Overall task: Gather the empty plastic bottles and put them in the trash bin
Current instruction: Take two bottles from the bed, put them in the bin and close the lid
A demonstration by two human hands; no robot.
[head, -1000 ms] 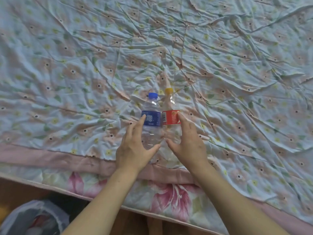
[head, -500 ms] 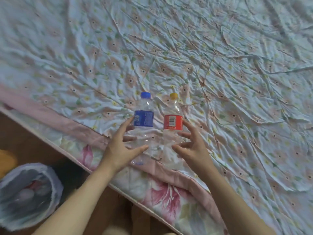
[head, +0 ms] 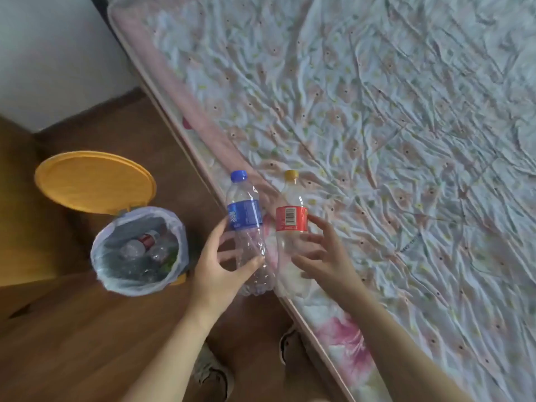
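My left hand (head: pixel 216 271) grips a clear empty bottle with a blue cap and blue label (head: pixel 246 216), held upright in the air at the bed's edge. My right hand (head: pixel 324 256) holds a second clear bottle with a yellow cap and red label (head: pixel 291 219) upright beside it. The two bottles are close together, nearly touching. To the lower left stands the trash bin (head: pixel 100 256), lined with a pale plastic bag, its orange lid (head: pixel 92 181) flipped open. Several crushed bottles lie inside it.
The bed with a wrinkled floral sheet (head: pixel 391 140) fills the right side, its pink edge running diagonally. The floor is brown wood (head: pixel 72 343). My two shoes (head: pixel 214 375) show below the arms. A white wall (head: pixel 58 53) is at the top left.
Both bottles have been lifted off the bed and carried left to its edge. The view has swung left, bringing the open bin fully into sight.
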